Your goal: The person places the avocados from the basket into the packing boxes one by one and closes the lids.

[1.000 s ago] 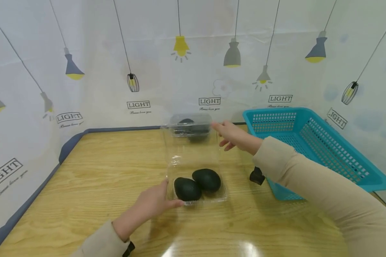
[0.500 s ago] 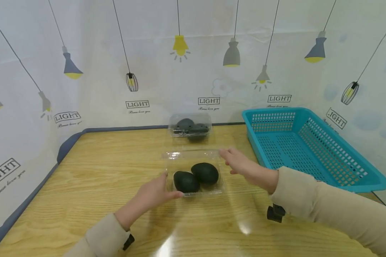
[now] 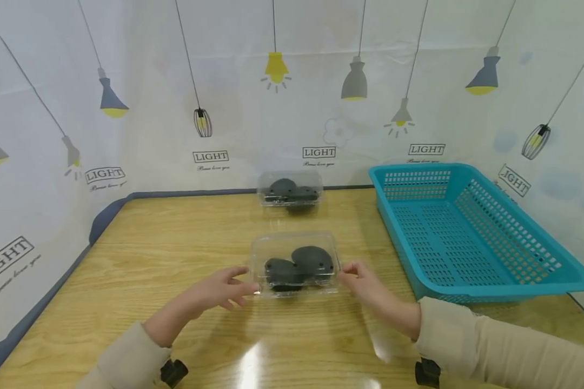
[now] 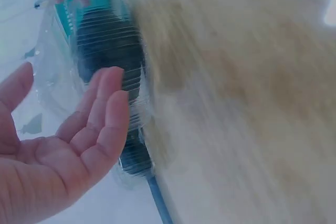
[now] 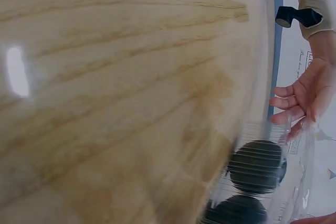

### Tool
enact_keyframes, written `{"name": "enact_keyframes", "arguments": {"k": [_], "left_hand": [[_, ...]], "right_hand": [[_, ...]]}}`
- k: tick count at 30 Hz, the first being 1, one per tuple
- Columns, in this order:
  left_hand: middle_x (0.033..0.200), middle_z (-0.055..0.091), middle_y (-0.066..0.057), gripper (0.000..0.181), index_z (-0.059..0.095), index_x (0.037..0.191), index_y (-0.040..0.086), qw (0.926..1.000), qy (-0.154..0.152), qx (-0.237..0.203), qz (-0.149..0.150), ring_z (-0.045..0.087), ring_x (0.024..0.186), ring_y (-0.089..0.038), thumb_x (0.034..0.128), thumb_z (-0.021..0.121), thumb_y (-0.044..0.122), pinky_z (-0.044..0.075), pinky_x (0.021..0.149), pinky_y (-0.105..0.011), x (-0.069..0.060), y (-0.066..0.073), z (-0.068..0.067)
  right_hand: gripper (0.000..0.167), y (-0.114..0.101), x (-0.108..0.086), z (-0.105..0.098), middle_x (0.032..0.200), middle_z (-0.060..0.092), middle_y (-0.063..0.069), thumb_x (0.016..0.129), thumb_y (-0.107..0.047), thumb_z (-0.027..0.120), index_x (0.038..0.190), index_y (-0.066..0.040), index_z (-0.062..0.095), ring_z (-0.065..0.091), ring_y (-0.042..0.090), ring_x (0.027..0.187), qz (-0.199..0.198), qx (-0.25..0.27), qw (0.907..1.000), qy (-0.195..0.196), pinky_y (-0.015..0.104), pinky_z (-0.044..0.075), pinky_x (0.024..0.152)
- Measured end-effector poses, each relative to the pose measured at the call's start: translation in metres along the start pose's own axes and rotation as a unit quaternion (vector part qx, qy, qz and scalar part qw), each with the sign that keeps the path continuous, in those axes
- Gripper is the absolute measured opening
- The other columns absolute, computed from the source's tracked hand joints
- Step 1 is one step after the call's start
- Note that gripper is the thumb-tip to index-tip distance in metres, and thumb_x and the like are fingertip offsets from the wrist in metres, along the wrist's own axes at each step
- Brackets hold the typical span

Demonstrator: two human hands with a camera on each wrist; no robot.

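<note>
A clear plastic clamshell box stands mid-table, its lid down over two dark avocados. Beside its left front corner is my left hand, fingers loosely spread, fingertips at the box's edge. The left wrist view shows that palm turned up, with nothing held. At the right side of the box, my right hand has its thumb and forefinger drawn together on the lid's edge. Only a sliver of the right hand shows in the right wrist view. Whether the lid is latched cannot be told.
A second clear clamshell with dark avocados stands at the back edge against the printed backdrop. On the right sits a teal perforated plastic basket. The wooden table reflects light near the front.
The lid has swung forward and down over the avocados. My right hand came toward the front with it. My left hand has loosened from the front corner and drawn slightly left.
</note>
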State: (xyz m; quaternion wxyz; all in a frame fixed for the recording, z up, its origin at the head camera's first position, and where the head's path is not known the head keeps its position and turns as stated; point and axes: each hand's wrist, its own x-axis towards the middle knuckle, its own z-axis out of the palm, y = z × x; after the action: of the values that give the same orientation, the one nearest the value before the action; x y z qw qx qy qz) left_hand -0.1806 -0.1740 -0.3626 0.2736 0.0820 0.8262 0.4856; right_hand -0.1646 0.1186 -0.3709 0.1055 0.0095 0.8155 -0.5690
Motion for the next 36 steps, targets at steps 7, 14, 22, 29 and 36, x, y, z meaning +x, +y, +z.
{"name": "enact_keyframes", "arguments": {"k": [7,14,22,29,36], "left_hand": [[0.101,0.067,-0.009,0.070,0.020,0.142,-0.003,0.9987,0.030,-0.041,-0.007,0.064,0.083,-0.024,0.0896,0.057,0.025,0.051,0.078,-0.041,0.002,-0.005,0.009],[0.084,0.067,-0.001,0.066,0.008,0.142,-0.009,0.9909,0.012,-0.134,-0.007,0.060,0.063,-0.008,0.0916,0.046,0.012,0.049,0.065,-0.028,0.007,-0.006,0.019],[0.079,0.066,0.001,0.065,0.008,0.142,-0.008,0.9889,0.015,-0.147,-0.006,0.055,0.061,-0.007,0.0917,0.045,0.008,0.046,0.063,-0.026,0.010,-0.008,0.020],[0.086,0.068,-0.005,0.063,0.015,0.143,-0.005,0.9938,0.014,-0.109,-0.015,0.057,0.064,-0.010,0.0923,0.048,0.012,0.049,0.067,-0.029,0.009,-0.006,0.014],[0.116,0.057,-0.020,0.060,0.028,0.140,-0.002,0.9688,0.138,0.205,0.023,0.061,0.087,-0.029,0.0910,0.055,0.018,0.049,0.072,-0.042,-0.001,0.018,0.014]], "right_hand": [[0.034,0.012,0.004,0.005,0.085,0.049,0.007,0.090,-0.009,0.044,0.119,0.003,0.031,0.047,0.012,0.066,0.037,0.084,0.9956,-0.020,0.025,0.042,0.059],[0.020,0.018,0.010,0.002,0.069,0.057,-0.001,0.091,-0.007,0.037,0.107,0.003,0.039,0.054,0.006,0.056,0.022,0.148,0.9839,-0.098,0.022,0.047,0.055],[0.020,0.020,0.011,0.003,0.068,0.061,-0.002,0.094,-0.006,0.034,0.111,0.004,0.035,0.056,0.007,0.059,0.022,0.179,0.9778,-0.106,0.024,0.048,0.061],[0.024,0.020,0.011,0.001,0.070,0.060,-0.002,0.097,-0.009,0.033,0.116,0.005,0.033,0.056,0.007,0.060,0.027,0.169,0.9780,-0.118,0.025,0.048,0.063],[0.044,0.014,0.003,-0.012,0.070,0.059,0.001,0.096,-0.020,0.036,0.120,0.017,0.036,0.055,0.009,0.054,0.064,0.071,0.9710,-0.219,0.026,0.048,0.056]]}}
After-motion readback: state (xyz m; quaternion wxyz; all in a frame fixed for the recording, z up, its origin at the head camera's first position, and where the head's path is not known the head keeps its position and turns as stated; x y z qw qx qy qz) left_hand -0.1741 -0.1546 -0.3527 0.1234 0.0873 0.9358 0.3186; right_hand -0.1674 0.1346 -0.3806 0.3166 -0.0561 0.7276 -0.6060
